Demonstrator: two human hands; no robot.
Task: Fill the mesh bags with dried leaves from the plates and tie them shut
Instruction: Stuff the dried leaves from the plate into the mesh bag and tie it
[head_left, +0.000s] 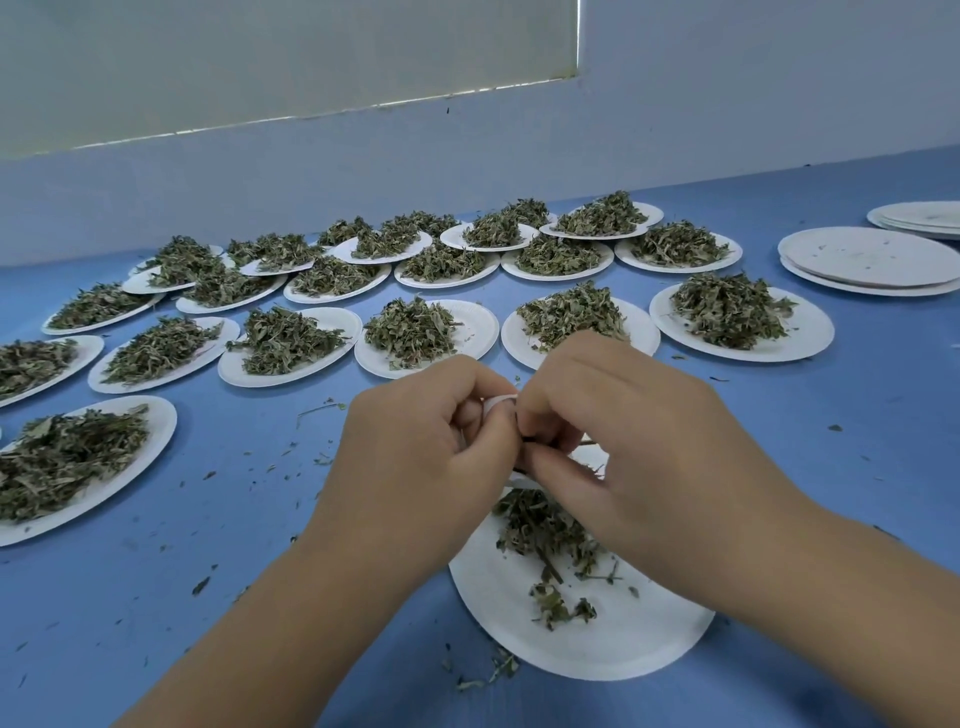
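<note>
Left hand (431, 457) and right hand (623, 441) meet, fingers (488, 434) curled, pinching a white mesh bag (498, 401) (mostly hidden) above the leaf-strewn plate (597, 644) by the front edge of the counter (260, 519).

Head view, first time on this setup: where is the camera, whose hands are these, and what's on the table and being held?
No machine here: a person works bare-handed, and the camera sits on their head, looking forward and down. The left hand and right hand meet and pinch something small and white, probably a mesh bag, mostly hidden. Under them is a plate with a few leaves. Beyond, on the blue table, more plates carry heaps of dried leaves; empty plates are stacked far right.
</note>
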